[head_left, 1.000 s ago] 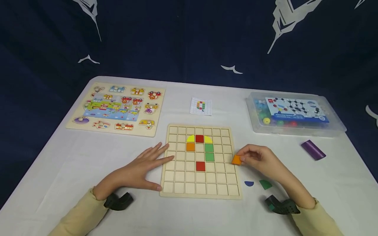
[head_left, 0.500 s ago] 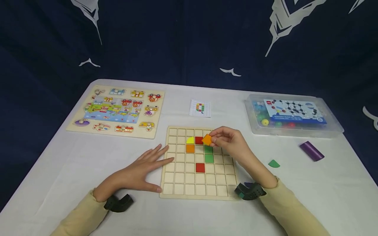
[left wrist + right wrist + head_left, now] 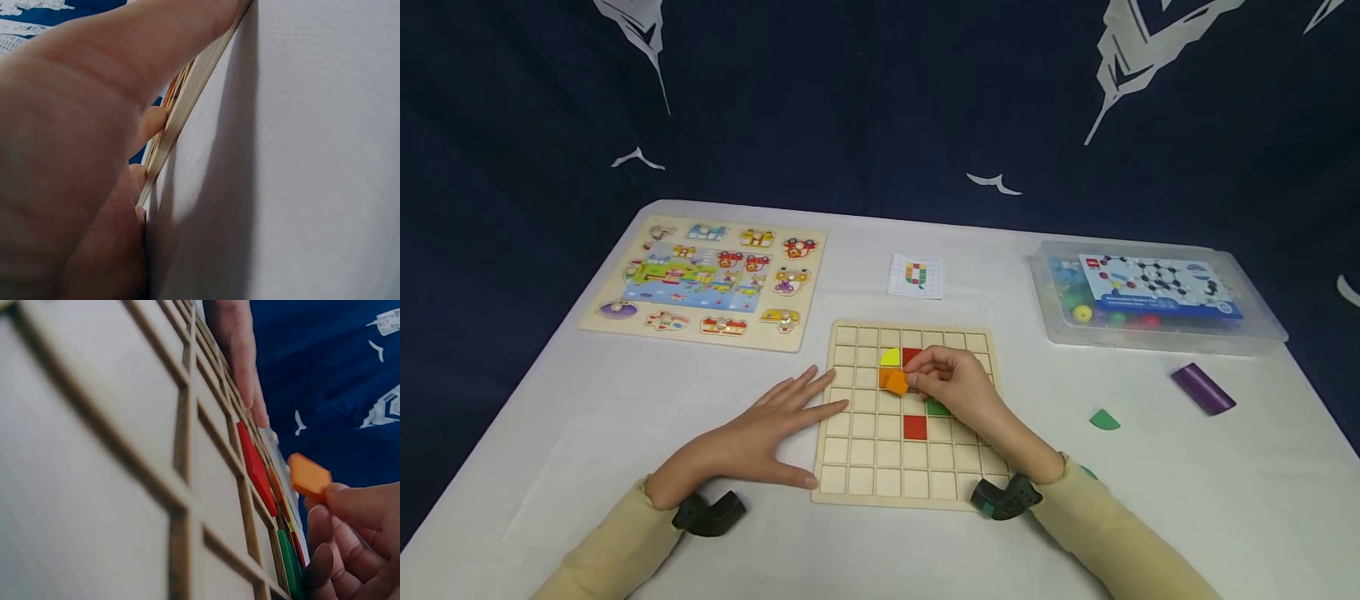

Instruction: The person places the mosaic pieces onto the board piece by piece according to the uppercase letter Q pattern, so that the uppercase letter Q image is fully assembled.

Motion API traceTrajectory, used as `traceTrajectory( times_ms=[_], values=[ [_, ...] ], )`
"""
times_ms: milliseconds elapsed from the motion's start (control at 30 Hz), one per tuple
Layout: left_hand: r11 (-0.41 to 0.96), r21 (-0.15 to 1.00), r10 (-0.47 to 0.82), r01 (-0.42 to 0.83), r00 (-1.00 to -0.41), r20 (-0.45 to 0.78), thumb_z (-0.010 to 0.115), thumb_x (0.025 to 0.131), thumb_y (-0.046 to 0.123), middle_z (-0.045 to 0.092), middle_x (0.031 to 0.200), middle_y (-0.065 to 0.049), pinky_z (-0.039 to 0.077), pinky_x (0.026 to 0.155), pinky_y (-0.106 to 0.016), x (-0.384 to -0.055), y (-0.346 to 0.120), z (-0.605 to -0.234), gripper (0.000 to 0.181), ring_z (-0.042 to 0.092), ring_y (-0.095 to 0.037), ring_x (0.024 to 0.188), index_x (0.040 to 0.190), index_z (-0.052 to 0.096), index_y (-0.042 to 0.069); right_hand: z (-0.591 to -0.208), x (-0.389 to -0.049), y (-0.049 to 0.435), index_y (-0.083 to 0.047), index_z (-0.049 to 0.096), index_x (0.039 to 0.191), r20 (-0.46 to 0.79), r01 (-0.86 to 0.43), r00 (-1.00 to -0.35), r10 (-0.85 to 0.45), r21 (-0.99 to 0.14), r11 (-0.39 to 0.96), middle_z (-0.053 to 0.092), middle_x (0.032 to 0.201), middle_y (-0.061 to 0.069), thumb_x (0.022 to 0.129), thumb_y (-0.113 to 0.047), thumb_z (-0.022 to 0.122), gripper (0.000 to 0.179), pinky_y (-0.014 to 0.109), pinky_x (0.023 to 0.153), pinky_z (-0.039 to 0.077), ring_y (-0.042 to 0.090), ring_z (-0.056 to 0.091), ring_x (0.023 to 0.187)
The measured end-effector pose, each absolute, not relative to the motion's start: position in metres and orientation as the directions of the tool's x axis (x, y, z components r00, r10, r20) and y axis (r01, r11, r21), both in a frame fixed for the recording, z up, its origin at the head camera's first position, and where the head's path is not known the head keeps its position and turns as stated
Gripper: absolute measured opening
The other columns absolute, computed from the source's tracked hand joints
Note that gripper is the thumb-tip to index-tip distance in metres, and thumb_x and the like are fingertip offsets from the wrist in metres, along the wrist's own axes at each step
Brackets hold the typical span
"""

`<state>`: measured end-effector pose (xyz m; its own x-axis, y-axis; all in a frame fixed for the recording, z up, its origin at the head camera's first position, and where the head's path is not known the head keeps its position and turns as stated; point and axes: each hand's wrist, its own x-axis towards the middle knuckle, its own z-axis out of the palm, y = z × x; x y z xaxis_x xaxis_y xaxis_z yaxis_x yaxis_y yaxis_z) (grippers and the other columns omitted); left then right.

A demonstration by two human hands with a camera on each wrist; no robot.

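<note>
An orange square (image 3: 897, 382) hangs tilted over the upper-middle part of the gridded board (image 3: 886, 483), a little apart from it and partly hiding another orange tile (image 3: 883, 377) set in its cell. The right hand (image 3: 955, 387) has it clamped at one corner between thumb and fingers. Around it in the grid I can see a yellow quarter-round (image 3: 891, 357), a red tile (image 3: 911, 357), a green one (image 3: 937, 407) partly under the hand, and a lower red tile (image 3: 915, 427).

The board lies flat on a white-covered table (image 3: 850, 558). Beyond its far edge is a small picture card (image 3: 916, 276), with a peg puzzle (image 3: 592, 318) to the left and a clear box (image 3: 1255, 329) to the right; white surface separates each from the board. A green quarter-round (image 3: 1105, 420) and a purple curved piece (image 3: 1204, 389) lie right of it. Dark blue cloth (image 3: 812, 100) with white bird shapes rises behind.

The left hand (image 3: 760, 433) is spread, fingers apart, fingertips on the board's left edge and thumb by the near-left corner. The right forearm slants in from the near right, crossing the board's right edge.
</note>
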<state>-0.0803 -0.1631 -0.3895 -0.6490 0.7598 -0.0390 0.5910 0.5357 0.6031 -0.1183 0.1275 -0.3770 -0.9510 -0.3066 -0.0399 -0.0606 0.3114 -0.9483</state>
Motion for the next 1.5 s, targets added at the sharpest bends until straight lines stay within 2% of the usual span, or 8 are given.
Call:
traceTrajectory(
  times_ms=[300, 433, 567, 900, 1267, 1500],
  values=[
    [0.547, 0.602, 0.753, 0.582, -0.656, -0.050, 0.079, 0.070, 0.047, 0.004, 0.156, -0.005, 0.004, 0.107, -0.052, -0.0794, -0.1625, -0.3896, 0.092, -0.006, -0.027, 0.140, 0.147, 0.034, 0.022, -0.3813, -0.1168, 0.1236, 0.002, 0.067, 0.083, 0.034, -0.153, -0.951, -0.306, -0.914, 0.376, 0.065, 0.073, 0.011, 0.081, 0.005, 0.068, 0.003, 0.019, 0.054, 0.043, 0.021, 0.054, 0.059],
    [0.544, 0.600, 0.754, 0.587, -0.656, -0.041, 0.079, 0.070, 0.047, 0.004, 0.156, -0.005, 0.003, 0.107, -0.052, -0.0799, -0.1628, -0.3900, 0.093, -0.005, -0.027, 0.140, 0.147, 0.034, 0.022, -0.3811, -0.1167, 0.1226, -0.001, 0.068, 0.082, 0.070, -0.201, -0.947, -0.313, -0.889, 0.411, 0.064, 0.073, 0.005, 0.080, 0.000, 0.072, 0.004, 0.019, 0.055, 0.042, 0.015, 0.052, 0.060],
    [0.541, 0.596, 0.756, 0.593, -0.653, -0.037, 0.078, 0.070, 0.048, 0.004, 0.156, -0.005, 0.004, 0.107, -0.052, -0.0808, -0.1628, -0.3909, 0.092, -0.005, -0.027, 0.140, 0.147, 0.033, 0.022, -0.3807, -0.1168, 0.1230, -0.006, 0.069, 0.082, 0.085, -0.230, -0.941, -0.328, -0.871, 0.434, 0.064, 0.073, -0.001, 0.080, -0.006, 0.073, 0.004, 0.021, 0.057, 0.044, 0.015, 0.054, 0.063],
    [0.536, 0.593, 0.760, 0.601, -0.649, -0.028, 0.078, 0.070, 0.048, 0.003, 0.156, -0.005, 0.004, 0.107, -0.052, -0.0824, -0.1617, -0.3893, 0.092, -0.005, -0.028, 0.140, 0.147, 0.033, 0.022, -0.3810, -0.1152, 0.1244, -0.011, 0.068, 0.077, 0.131, -0.340, -0.903, -0.408, -0.800, 0.494, 0.062, 0.070, -0.009, 0.079, -0.006, 0.075, 0.008, 0.025, 0.060, 0.046, 0.011, 0.055, 0.065],
    [0.536, 0.591, 0.760, 0.602, -0.649, -0.028, 0.077, 0.070, 0.049, 0.003, 0.156, -0.004, 0.004, 0.107, -0.052, -0.0816, -0.1634, -0.3899, 0.093, -0.006, -0.027, 0.140, 0.147, 0.032, 0.023, -0.3807, -0.1133, 0.1228, -0.015, 0.068, 0.074, 0.135, -0.374, -0.883, -0.449, -0.780, 0.501, 0.061, 0.070, -0.010, 0.079, -0.007, 0.075, 0.011, 0.025, 0.059, 0.045, 0.010, 0.053, 0.064],
    [0.535, 0.598, 0.759, 0.597, -0.650, -0.031, 0.078, 0.071, 0.048, 0.003, 0.156, -0.004, 0.003, 0.107, -0.052, -0.0812, -0.1633, -0.3905, 0.093, -0.006, -0.027, 0.140, 0.147, 0.032, 0.022, -0.3794, -0.1146, 0.1211, -0.012, 0.069, 0.077, 0.123, -0.321, -0.917, -0.381, -0.794, 0.516, 0.060, 0.069, -0.008, 0.079, -0.007, 0.075, 0.008, 0.023, 0.056, 0.041, 0.012, 0.051, 0.063]
  ],
)
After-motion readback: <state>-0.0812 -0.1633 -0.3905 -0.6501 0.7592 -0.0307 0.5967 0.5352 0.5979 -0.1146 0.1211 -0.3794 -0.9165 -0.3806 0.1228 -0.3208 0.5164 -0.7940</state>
